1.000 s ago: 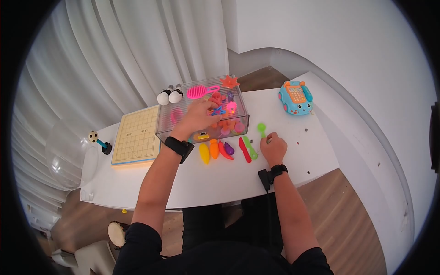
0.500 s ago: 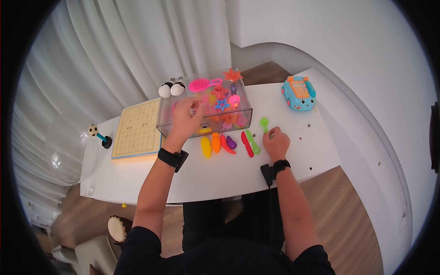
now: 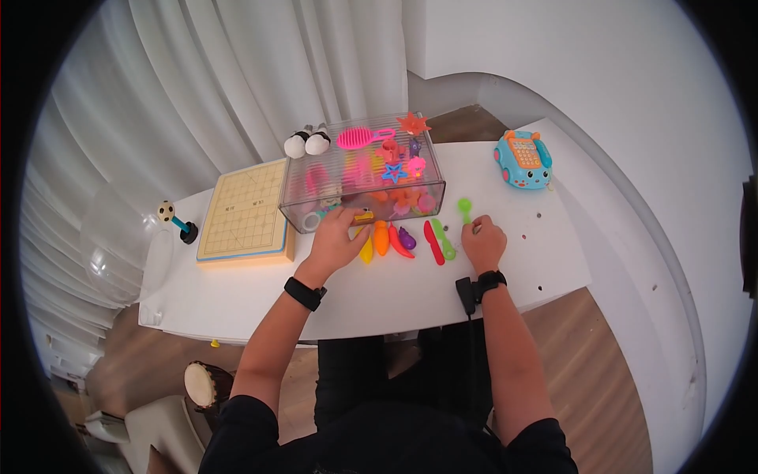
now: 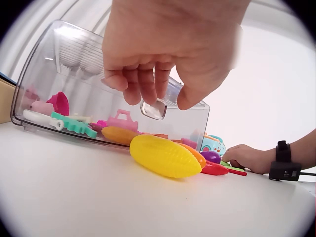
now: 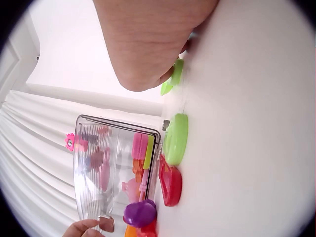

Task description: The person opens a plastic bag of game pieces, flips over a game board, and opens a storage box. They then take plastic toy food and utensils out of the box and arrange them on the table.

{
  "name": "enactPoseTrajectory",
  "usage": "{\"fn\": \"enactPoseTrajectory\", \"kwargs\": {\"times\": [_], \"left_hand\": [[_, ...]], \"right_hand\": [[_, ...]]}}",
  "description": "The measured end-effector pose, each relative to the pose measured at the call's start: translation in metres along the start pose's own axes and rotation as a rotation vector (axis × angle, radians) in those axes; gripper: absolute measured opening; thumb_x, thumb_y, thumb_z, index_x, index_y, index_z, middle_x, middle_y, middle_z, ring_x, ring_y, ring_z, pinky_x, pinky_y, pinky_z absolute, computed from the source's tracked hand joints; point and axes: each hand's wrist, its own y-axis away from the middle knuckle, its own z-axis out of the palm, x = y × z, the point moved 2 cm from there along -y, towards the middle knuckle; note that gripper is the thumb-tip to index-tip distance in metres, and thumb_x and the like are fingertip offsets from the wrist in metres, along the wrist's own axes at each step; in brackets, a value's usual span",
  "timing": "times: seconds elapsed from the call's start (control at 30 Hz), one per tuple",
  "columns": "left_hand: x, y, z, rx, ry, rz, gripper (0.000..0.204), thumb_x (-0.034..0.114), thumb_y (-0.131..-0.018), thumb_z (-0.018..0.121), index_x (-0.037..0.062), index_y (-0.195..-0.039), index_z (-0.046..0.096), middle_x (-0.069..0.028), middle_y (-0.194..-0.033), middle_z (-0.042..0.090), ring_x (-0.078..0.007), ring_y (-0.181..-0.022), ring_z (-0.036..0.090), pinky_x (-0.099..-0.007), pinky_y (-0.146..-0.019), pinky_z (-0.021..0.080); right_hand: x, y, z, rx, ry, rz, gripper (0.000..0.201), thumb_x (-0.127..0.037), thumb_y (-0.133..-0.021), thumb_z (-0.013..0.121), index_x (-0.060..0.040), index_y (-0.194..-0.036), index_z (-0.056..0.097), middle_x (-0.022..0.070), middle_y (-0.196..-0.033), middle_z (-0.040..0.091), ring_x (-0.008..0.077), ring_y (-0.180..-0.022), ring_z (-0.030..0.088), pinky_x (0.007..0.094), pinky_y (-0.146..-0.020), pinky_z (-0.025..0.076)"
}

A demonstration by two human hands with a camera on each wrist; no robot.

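Note:
My left hand hovers at the front of the clear lidded box, its fingers loosely bent with nothing between them. In the left wrist view its fingertips overlap the area by the box's front latch. Just below lies a yellow toy corn. Beside the corn are an orange toy carrot, a red toy chili pepper and a purple toy eggplant. My right hand rests low on the table and pinches a green toy spoon, its round end sticking out past the fingers.
A red toy knife and a green toy utensil lie between the hands. On the box lid sit a pink hairbrush and other small toys. A toy phone stands back right, a wooden game board left.
My left hand has come off the top of the box, down to its front edge near the corn. My right hand keeps its hold on the green spoon.

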Motion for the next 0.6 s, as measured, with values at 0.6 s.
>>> {"fn": "enactPoseTrajectory", "kwargs": {"times": [0.6], "left_hand": [[-0.025,0.014,-0.005,-0.300,0.051,-0.341,0.042,0.036,-0.085,0.066,-0.0021,-0.070,0.060,-0.0106,-0.060,0.055,-0.0190,-0.054,0.049,-0.0347,-0.053,0.042]], "right_hand": [[-0.001,-0.001,-0.001,0.013,0.012,-0.023,0.010,-0.017,-0.071,0.063,-0.0080,-0.074,0.059,0.0122,-0.059,0.060,0.0330,-0.058,0.059,0.0455,-0.058,0.046]]}}
